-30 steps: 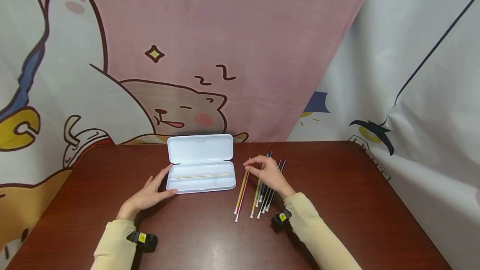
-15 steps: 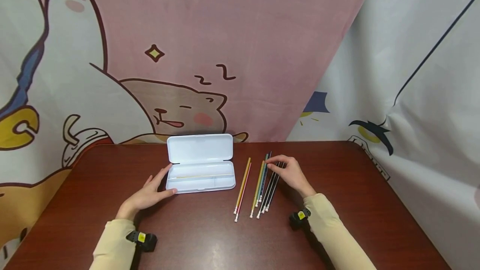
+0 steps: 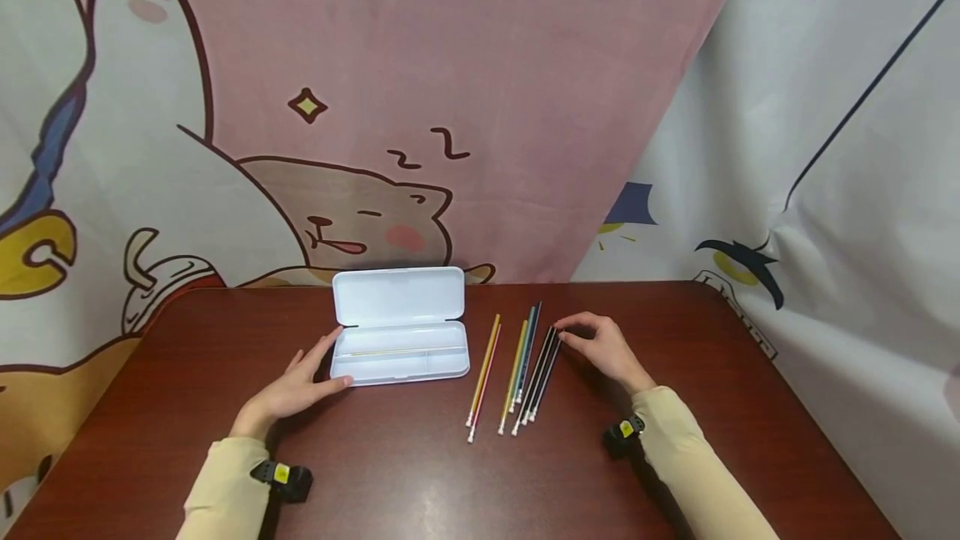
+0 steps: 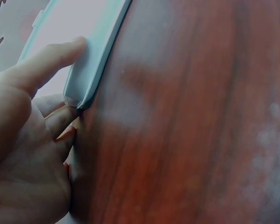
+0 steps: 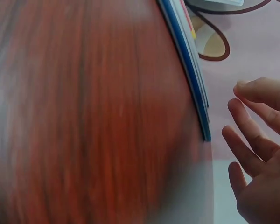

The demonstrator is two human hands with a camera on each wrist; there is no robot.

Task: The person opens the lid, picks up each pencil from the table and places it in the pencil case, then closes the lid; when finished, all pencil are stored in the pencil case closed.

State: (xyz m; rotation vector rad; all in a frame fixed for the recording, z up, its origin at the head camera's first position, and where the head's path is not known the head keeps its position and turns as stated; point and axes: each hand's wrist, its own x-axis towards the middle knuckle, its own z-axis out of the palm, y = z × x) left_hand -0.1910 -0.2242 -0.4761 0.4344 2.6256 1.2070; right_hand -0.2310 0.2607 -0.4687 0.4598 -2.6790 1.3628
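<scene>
A white pencil case (image 3: 401,369) stands open on the table, its lid (image 3: 399,297) tilted back. A thin yellowish strip runs along the inside. My left hand (image 3: 292,397) holds the left end of the case, thumb over the front corner and fingers on the outer side. To the right of the case lie pencils with white eraser ends: a yellow pencil (image 3: 484,369) and a red pencil (image 3: 486,382), then yellow and blue-green ones, then several dark pencils (image 3: 536,382). My right hand (image 3: 606,348) has its fingertips at the dark pencils' far ends, with nothing visible between thumb and fingers in the right wrist view.
The brown table (image 3: 390,473) ends at a cloth backdrop (image 3: 525,107) printed with cartoon animals. A small black camera (image 3: 285,482) sits on the left wrist and another black camera (image 3: 621,436) on the right.
My right hand has moved right, from the yellow and red pencils, past the blue-green ones, to the dark pencils. The left hand has stayed at the case.
</scene>
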